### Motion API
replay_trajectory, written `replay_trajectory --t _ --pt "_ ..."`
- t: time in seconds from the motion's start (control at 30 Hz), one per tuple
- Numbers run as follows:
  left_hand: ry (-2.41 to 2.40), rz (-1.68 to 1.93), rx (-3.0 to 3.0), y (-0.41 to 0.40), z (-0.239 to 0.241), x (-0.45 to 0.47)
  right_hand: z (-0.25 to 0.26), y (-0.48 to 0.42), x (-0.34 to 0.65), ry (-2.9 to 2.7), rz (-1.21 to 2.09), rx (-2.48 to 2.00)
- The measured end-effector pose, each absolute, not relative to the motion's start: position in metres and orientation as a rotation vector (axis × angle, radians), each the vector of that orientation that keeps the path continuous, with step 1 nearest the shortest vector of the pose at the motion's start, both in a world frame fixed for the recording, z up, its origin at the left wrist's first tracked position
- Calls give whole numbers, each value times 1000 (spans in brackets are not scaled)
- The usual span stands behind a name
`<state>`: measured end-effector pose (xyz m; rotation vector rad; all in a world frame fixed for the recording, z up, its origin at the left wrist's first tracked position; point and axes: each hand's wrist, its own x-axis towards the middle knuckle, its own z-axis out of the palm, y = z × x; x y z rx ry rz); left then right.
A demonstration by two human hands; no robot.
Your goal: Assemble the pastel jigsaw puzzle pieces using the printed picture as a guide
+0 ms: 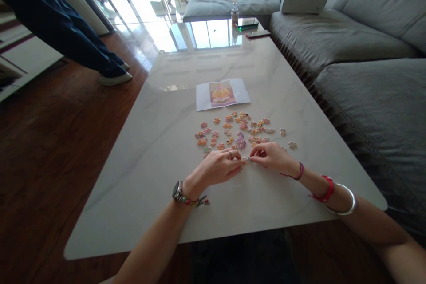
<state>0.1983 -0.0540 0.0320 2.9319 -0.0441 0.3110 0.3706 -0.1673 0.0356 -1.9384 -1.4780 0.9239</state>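
Observation:
Both hands meet over the near part of the white table (146, 151). Between their fingertips is a small pale jigsaw puzzle piece (246, 159). My left hand (216, 166) is closed, its fingertips at the piece's left side. My right hand (274, 156) pinches at the right side of the same piece. Whether it is one piece or two joined is too small to tell. Just beyond the hands lie several loose jigsaw pieces (227, 125) in orange, pink, purple and white. Some near pieces are partly hidden by the hands. A folded sheet (239, 91) with a printed picture lies behind them.
At the table's far end stand a bottle (234, 13) and a phone (258, 34), beside another dark device (248, 24). A grey sofa (366, 80) runs along the right, with a white box (304, 1) on it. A person's legs (73, 26) are at the left.

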Motion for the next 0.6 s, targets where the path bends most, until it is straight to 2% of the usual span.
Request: replay_trajectory --t 0.33,0.6 --pt "-24 335 2845 -57 34 199 36 -165 381 -1244 1345 -1642" --pt "415 446 2223 -72 30 210 42 -168 371 -1110 1342 -1390"
